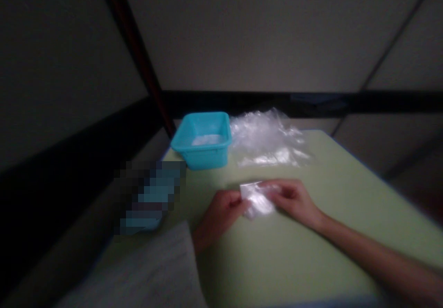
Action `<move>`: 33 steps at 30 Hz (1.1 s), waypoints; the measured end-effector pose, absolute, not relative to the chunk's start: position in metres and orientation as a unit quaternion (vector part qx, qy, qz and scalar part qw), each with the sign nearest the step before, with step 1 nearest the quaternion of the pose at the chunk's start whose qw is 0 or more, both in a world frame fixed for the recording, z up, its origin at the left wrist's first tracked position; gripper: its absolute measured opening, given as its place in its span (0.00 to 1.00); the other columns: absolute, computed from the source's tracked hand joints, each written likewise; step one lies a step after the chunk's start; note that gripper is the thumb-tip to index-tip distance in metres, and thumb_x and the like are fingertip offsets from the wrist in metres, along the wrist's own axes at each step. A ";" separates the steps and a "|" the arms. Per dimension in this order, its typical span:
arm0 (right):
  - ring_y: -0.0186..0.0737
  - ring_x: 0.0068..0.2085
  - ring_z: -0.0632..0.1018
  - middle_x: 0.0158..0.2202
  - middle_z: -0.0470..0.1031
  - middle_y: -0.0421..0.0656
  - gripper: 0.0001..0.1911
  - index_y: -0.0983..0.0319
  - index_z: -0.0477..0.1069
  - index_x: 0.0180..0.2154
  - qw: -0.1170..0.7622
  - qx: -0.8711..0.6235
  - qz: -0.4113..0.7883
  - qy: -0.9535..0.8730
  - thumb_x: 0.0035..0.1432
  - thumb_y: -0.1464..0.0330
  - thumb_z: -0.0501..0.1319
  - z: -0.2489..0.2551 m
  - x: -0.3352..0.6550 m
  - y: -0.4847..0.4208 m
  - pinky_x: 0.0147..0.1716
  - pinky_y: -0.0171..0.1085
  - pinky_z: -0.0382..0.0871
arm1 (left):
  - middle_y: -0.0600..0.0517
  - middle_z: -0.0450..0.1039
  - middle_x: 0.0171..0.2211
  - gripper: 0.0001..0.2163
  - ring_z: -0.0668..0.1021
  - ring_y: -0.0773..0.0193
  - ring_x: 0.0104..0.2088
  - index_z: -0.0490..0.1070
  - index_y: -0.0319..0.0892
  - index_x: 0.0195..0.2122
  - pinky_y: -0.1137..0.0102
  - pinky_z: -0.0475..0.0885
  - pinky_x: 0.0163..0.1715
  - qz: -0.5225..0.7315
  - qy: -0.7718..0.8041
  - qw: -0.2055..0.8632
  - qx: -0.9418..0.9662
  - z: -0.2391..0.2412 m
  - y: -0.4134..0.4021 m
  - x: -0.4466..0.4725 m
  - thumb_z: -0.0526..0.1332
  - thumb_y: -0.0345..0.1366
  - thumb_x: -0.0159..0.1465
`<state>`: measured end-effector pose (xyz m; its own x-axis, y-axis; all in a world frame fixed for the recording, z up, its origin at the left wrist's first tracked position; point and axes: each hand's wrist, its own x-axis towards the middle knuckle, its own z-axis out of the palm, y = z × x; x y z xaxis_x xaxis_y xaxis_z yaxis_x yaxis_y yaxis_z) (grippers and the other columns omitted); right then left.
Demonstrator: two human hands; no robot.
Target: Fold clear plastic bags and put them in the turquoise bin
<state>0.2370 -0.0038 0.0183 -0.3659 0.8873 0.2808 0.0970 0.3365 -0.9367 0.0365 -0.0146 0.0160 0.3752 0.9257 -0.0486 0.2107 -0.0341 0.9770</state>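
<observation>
Between my two hands is a small clear plastic bag (260, 201), shiny with glare, held just over the table. My left hand (226, 206) pinches its left edge between thumb and fingers. On the other side, my right hand (294, 199) grips the upper right part, with the thumb on the front. Glare and blur hide what, if anything, is inside the bag. Beyond my hands stands a turquoise plastic basin (207, 158) with something whitish on its bottom. Right beside the basin lies a crumpled heap of clear plastic (270, 137).
The pale green table (277, 262) has a blue edge. At its left side lies a teal object (157, 197), blurred out by large pixels. A grey panelled wall (259, 35) rises behind the table, and a dark red post (134, 49) slants at the left.
</observation>
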 end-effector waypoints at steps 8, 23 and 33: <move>0.34 0.27 0.75 0.31 0.77 0.42 0.16 0.61 0.76 0.42 0.426 -0.369 0.454 -0.690 0.50 0.63 0.67 0.017 0.238 -0.002 0.24 0.33 0.72 | 0.47 0.77 0.26 0.12 0.76 0.60 0.30 0.75 0.35 0.26 0.70 0.67 0.31 0.333 0.435 0.557 0.624 0.019 -0.018 0.038 0.60 0.40 0.55; 0.31 0.25 0.73 0.30 0.77 0.40 0.14 0.61 0.76 0.40 0.421 -0.363 0.479 -0.679 0.48 0.68 0.67 0.016 0.236 -0.005 0.23 0.31 0.70 | 0.51 0.73 0.22 0.13 0.74 0.63 0.26 0.72 0.36 0.24 0.72 0.67 0.29 0.378 0.467 0.500 0.623 0.015 -0.012 0.035 0.58 0.41 0.57; 0.33 0.27 0.74 0.30 0.76 0.41 0.16 0.61 0.76 0.41 0.428 -0.377 0.464 -0.678 0.48 0.66 0.67 0.015 0.238 -0.002 0.24 0.32 0.70 | 0.48 0.76 0.24 0.12 0.77 0.60 0.27 0.73 0.35 0.24 0.70 0.69 0.30 0.349 0.434 0.542 0.629 0.015 -0.012 0.036 0.59 0.39 0.56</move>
<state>0.2385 -0.0024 0.0153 -0.3488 0.9085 0.2299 0.1146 0.2848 -0.9517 0.0362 -0.0125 0.0146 0.3798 0.9245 -0.0322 0.1688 -0.0351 0.9850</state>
